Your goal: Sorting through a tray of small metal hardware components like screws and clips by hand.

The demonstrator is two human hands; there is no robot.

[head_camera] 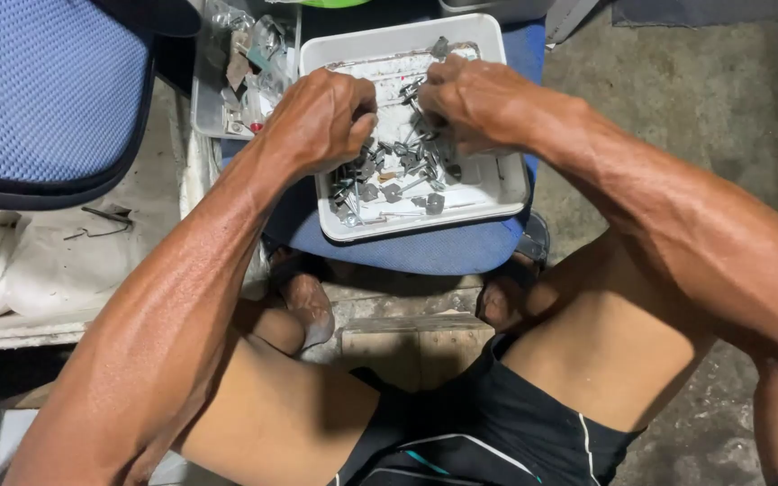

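While both hands hover over the shallow white rectangular plastic tray (497, 193) on a blue cushioned seat (425, 250), the left hand (321, 121) curls narrowly into its heap of small grey metal parts (389, 175), and the right hand (474, 101) pinches one piece above them.

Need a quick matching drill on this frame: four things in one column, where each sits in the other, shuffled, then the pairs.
Things
1. white tray
2. small metal parts
3. left hand
4. clear plastic bags

Places
A. piled inside the white tray
B. resting on a blue cushion
C. in a second tray, left of the white one
D. over the left side of the parts pile, opposite the right hand

Pairs: 1-B, 2-A, 3-D, 4-C
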